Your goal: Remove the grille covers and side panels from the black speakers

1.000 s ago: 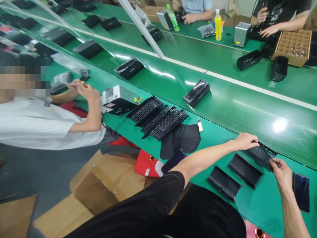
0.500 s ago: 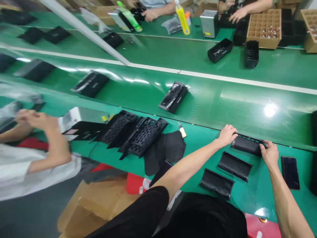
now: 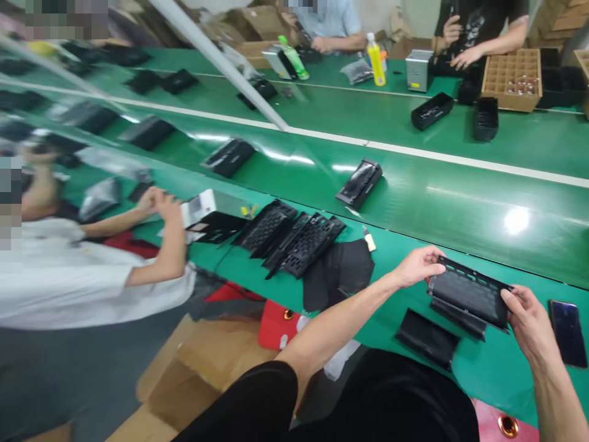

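Between my two hands is a black plastic panel point(image 3: 472, 288) with slots along its far edge, raised off the green table and tilted. My left hand point(image 3: 421, 267) pinches its left end, thumb on top. At the right end, my right hand point(image 3: 529, 313) grips it with the thumb over the edge. Partly covered beneath it, a second black panel point(image 3: 460, 319) lies on the table. Closer to me rests a third black panel point(image 3: 427, 339). A dark phone point(image 3: 569, 334) lies right of my right hand.
Black perforated grilles point(image 3: 304, 245) and dark sheets point(image 3: 338, 273) lie to my left. A small bottle point(image 3: 369, 240) stands near the conveyor edge. Black housings point(image 3: 360, 184) sit on the green belt point(image 3: 460, 209). A co-worker's hands point(image 3: 161, 202) are at left; others work across the belt.
Both hands have lifted the slotted panel off the table and brought it slightly nearer, over the second panel. The camera view has swung left.
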Demonstrator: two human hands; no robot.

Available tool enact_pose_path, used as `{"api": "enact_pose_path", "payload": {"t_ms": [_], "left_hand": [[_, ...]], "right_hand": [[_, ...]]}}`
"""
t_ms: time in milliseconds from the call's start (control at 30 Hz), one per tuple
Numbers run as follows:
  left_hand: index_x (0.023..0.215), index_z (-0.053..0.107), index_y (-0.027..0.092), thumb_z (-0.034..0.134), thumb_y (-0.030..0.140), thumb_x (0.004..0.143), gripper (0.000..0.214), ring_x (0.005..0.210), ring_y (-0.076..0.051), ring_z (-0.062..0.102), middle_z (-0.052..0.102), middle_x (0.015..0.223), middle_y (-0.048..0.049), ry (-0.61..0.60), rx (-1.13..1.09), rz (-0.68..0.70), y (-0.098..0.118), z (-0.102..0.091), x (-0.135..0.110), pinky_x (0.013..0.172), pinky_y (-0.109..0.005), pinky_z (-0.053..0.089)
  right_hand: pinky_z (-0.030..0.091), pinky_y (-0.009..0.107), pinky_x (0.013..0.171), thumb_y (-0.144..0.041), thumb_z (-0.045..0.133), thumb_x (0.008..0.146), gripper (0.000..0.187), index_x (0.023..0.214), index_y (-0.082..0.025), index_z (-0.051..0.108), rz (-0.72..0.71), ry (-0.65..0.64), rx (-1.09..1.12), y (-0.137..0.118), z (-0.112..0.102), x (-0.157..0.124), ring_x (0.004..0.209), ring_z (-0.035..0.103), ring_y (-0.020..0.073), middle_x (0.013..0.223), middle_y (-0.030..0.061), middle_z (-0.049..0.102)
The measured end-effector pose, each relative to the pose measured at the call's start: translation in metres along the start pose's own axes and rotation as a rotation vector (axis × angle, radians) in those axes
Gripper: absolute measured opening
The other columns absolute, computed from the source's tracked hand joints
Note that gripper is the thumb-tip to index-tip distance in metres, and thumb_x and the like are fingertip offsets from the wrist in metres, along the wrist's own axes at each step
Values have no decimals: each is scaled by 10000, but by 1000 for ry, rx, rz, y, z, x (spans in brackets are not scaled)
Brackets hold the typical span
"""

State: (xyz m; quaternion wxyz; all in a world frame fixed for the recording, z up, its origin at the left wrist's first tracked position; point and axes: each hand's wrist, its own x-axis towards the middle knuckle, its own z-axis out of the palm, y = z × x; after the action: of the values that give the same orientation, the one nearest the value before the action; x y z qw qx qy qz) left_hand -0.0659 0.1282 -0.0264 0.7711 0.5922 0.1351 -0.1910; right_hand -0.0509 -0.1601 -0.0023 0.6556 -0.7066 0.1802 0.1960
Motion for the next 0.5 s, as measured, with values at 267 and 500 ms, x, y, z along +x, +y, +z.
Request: {"api": "enact_pose_path", "payload": {"t_ms": [267,500], "left_hand": [[967,661,141,904,634,624,648,592,-61,497,586,727,44,92,-63,18,-6,-6,-60,554,-205,392],[995,667,150,927,610,604,657,685,-71,528,596,788,32,109,-94,66,-3,-4,-84,651,-216,404]], "right_hand": [[580,297,672,-449,988,574,571,996,-247,661,160,21,184,22,11,-54,744,659,192,843,-3,680],[576,253,729,-438,983,575,538,959,-249,656,56,22,134,33,18,-65,745,636,154,836,-22,665]]}}
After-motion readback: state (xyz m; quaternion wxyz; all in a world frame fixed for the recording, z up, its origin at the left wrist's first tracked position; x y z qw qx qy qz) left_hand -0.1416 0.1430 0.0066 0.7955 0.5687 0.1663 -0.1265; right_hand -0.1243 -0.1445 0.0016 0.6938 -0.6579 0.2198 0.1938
